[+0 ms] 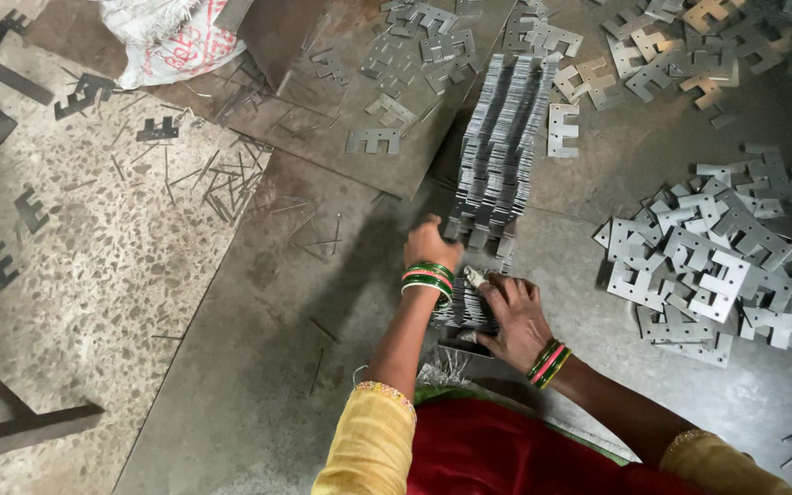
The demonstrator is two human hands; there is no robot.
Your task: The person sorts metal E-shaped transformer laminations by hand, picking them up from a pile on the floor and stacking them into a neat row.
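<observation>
The left hand's grip is closed over the near end of a long row of stamped metal plates, fingers curled down on its left side. The right hand's grip lies spread on the same row's nearest plates, palm down with the fingers flat; whether it pinches a plate I cannot tell. Both wrists wear green and red bangles.

The row stands on edge on a grey steel sheet that covers the floor, running from the hands toward the sheet's far edge, roughly at its middle. The bare speckled floor shows to the left of the sheet.

By the sheet's right edge lies a large loose heap of plates, notched and pale grey, well apart from the row. A second scatter of plates fills the far right corner, some of them tan. More plates lie flat on a dark board near the far edge, just left of the row's far end.

At the far left, a white woven sack with red print on its side slumps on the floor. Thin metal strips lie strewn beside it, and a few dark plates sit singly on the speckled floor.
</observation>
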